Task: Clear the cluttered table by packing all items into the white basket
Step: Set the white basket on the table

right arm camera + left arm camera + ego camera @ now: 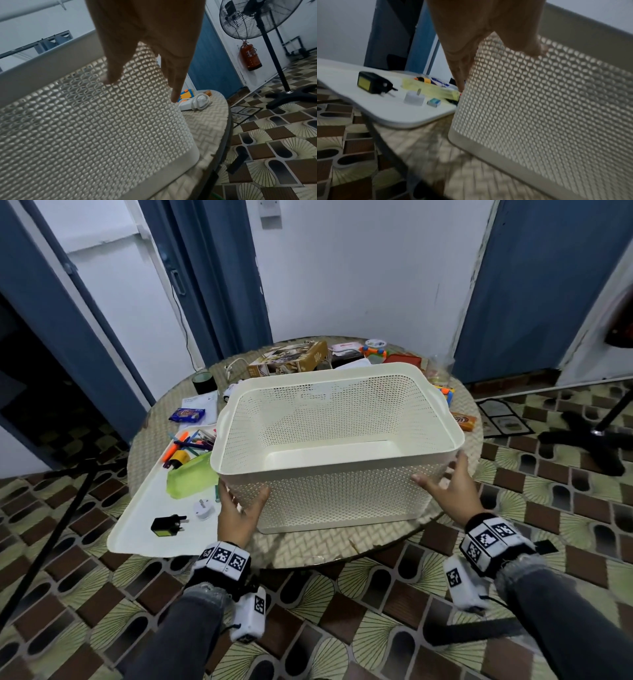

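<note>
**Head view and wrist views: empty basket steadied on table, nothing yet packed**

Head view showed the white perforated plastic basket (337,446) standing upright and empty at the near middle of the round woven-topped table (308,549). The left hand (239,515) lay with straight fingers against the basket's near left corner; the right hand (448,487) lay likewise, fingers spread, at the near right corner. Neither hand curled round anything. Clutter lay to the left on a flat white tray (137,529): a black plug adapter (168,525), a white plug (203,508), a green translucent pencil case (191,481) and loose pens.

Left wrist view, blurred, showed the left hand's fingers (462,75) extended along the basket's side wall (539,101), with the tray just beside.

Right wrist view showed the right hand's fingers (175,94) straight against the mesh wall (85,121); a coiled white cable (199,102) lay beyond on the table.

Assessment: the basket appeared light and stiff, though its walls would likely flex under a squeeze. The moulded rim handles at either end seemed the soundest hold.
</note>
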Demonstrator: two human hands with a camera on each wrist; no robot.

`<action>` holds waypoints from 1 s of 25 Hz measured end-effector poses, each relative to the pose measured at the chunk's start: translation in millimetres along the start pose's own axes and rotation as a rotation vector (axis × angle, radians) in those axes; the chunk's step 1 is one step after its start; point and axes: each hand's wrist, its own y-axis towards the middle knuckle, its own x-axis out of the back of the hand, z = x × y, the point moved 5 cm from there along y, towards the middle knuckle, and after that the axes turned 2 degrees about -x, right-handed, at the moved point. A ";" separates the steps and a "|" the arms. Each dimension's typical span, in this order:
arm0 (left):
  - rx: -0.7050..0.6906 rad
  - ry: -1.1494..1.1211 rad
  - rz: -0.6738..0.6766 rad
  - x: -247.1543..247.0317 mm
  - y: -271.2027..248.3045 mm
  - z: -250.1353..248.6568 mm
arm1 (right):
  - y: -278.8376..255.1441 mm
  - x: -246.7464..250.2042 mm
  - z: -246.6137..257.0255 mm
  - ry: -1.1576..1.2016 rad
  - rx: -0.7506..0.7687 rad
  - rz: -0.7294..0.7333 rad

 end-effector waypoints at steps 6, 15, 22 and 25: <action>0.312 0.333 0.378 -73.9 -51.8 70.5 | -49.6 11.3 -53.8 -0.213 -0.142 0.101; 0.004 0.217 0.934 -260.0 -107.7 -8.9 | -78.8 108.1 -123.9 -0.272 -0.370 0.019; -0.028 0.156 1.087 -422.1 -104.2 -48.9 | -17.8 196.6 -193.0 -0.234 -0.505 -0.029; -0.015 0.179 1.089 -485.9 -104.4 -61.9 | 12.5 235.0 -213.4 -0.199 -0.548 0.007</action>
